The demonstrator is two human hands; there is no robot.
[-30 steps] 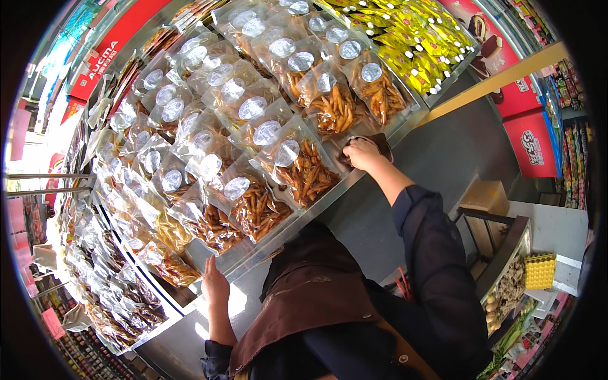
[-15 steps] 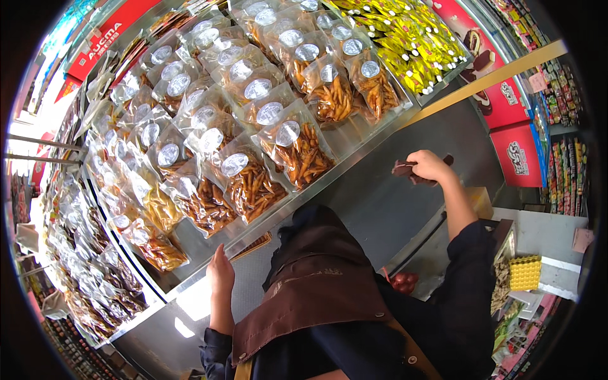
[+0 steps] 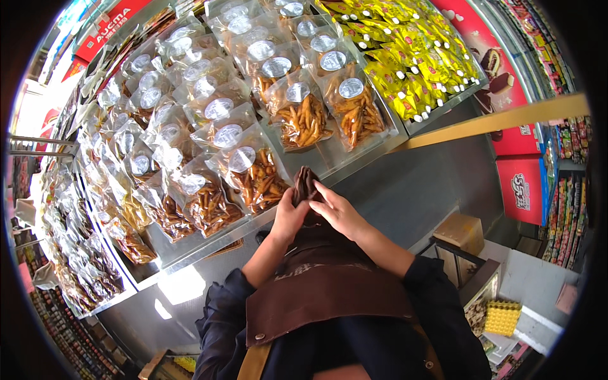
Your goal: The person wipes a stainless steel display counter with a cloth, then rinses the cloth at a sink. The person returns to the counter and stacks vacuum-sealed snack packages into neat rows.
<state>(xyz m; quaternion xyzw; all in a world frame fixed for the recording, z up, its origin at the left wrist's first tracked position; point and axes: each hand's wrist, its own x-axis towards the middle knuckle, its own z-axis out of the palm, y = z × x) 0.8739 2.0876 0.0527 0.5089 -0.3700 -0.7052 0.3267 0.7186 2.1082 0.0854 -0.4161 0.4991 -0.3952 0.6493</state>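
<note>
In front of my brown apron [image 3: 329,288], both hands come together on a bunched dark brown cloth [image 3: 305,182]. My left hand [image 3: 290,216] is closed around its left side. From the right, my right hand [image 3: 337,212] grips the folds with thumb and fingers. Just beyond my hands lies the metal edge of a display tray [image 3: 342,161] filled with clear bags of brown chicken feet. Closest to my left hand is one such bag [image 3: 256,177] with an oval silver label. Part of the cloth is hidden by my fingers.
Yellow packets with white tips [image 3: 418,63] fill the tray at the far right, beside a gold-coloured bar [image 3: 494,130]. A red display box [image 3: 522,187] stands on the right. Nearer are a cardboard box [image 3: 459,233] and a yellow egg tray [image 3: 503,316]. Dark-filled bags [image 3: 69,253] line the left.
My right hand has come inward from the far right, carrying the cloth. My left hand has moved right and up to meet it and now holds the cloth too. The view has shifted slightly.
</note>
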